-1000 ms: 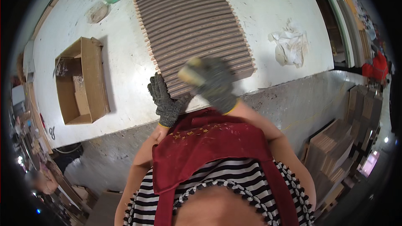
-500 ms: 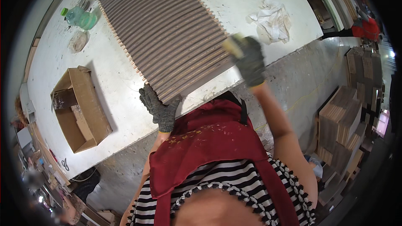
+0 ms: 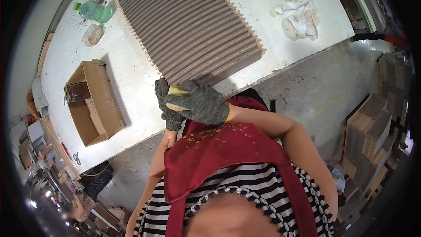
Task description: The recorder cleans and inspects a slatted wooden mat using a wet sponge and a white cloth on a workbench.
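A row of narrow brown boards (image 3: 184, 26) lies packed tightly together, their pale ends forming jagged sides. At its near left corner, my left hand (image 3: 169, 109) in a dark grey knitted glove is closed against the nearest board. The left thumb and palm are partly hidden behind my right hand. My right hand (image 3: 204, 103), gloved alike, crosses over the left and is closed round a yellow sponge-like block (image 3: 177, 91). This block is beside the near left corner of the boards; whether it touches them I cannot tell.
The boards lie on a white table (image 3: 140, 138). At left are an open cardboard box (image 3: 103, 105), a green-tinted plastic bottle (image 3: 96, 12) and a round pale lump (image 3: 93, 35). A crumpled white cloth (image 3: 300, 17) lies at right. Stacked wood panels (image 3: 366, 125) stand on the floor.
My right hand has swung left with the yellow block, from the boards' near right corner to the near left one. My left hand stays at its corner. The whole view has shifted slightly.
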Demonstrator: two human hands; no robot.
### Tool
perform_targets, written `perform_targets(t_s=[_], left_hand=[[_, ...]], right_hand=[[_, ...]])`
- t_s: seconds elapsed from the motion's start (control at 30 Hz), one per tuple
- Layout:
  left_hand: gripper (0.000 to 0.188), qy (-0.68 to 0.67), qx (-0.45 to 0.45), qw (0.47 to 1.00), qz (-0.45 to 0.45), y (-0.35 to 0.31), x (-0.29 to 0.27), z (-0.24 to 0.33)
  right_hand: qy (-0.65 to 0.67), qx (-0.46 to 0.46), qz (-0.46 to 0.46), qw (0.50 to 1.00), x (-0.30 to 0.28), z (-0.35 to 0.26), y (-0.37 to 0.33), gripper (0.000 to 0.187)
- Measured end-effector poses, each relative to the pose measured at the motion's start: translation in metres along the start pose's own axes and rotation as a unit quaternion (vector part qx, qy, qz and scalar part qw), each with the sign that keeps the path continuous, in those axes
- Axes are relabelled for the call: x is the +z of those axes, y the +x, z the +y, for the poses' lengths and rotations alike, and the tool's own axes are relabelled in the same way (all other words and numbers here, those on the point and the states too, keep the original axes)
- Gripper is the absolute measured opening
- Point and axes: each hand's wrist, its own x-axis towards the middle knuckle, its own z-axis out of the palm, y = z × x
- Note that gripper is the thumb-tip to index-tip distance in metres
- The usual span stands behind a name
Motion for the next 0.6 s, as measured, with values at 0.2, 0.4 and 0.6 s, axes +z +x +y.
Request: perform_targets(t_s=[0.2,0.4,0.6], left_hand=[[0.063,0.075,0.037,0.996,-0.007,0.003,-0.001,0.009],[0.104,0.118,0.075,0.989,-0.041,0.015,-0.008,0.036],[0.104,0.113,0.070,0.990,-0.052,0.024,-0.007,0.048]], right_hand=[[-0.015,0.022,-0.012,1.000,0.011,-0.004,0.001,0.034],[-0.187,0.023,0.046,0.981,-0.044,0.044,-0.036,0.038],[-0.421,0.214,0.167,0.865,-0.182,0.130,-0.083,0.037]])
